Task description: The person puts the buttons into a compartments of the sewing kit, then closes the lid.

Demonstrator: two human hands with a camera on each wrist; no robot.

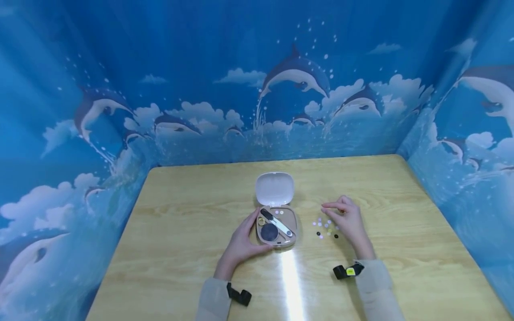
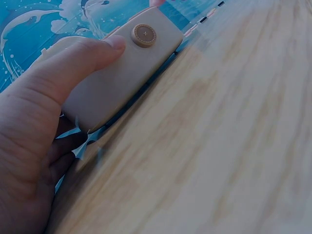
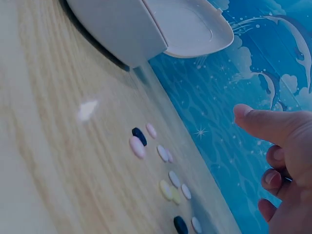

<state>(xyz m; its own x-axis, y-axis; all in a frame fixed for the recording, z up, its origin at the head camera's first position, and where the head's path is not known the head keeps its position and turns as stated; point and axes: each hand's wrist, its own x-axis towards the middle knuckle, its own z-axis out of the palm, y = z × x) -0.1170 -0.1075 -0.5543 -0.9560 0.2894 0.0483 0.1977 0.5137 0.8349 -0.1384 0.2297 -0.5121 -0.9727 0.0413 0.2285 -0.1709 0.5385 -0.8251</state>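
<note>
My left hand (image 1: 242,243) grips the left side and front of a small beige sewing box (image 1: 295,223), thumb at the front wall by a round button-shaped latch (image 2: 144,35). Its white lid (image 1: 275,189) stands open at the back. Inside lie a white tool with a black end (image 1: 281,225), a dark round disc (image 1: 269,232), a gold ring-like piece (image 1: 262,221) and two small white buttons (image 1: 279,212). My right hand (image 1: 350,220) hovers beside several loose buttons (image 1: 320,225), thumb and index tips close together; I cannot tell whether they pinch anything.
The loose buttons, white, pink, yellow and black (image 3: 180,225), lie scattered on the wooden table (image 1: 180,249) right of the box. A blue dolphin-print curtain (image 1: 201,89) surrounds the table's back and sides.
</note>
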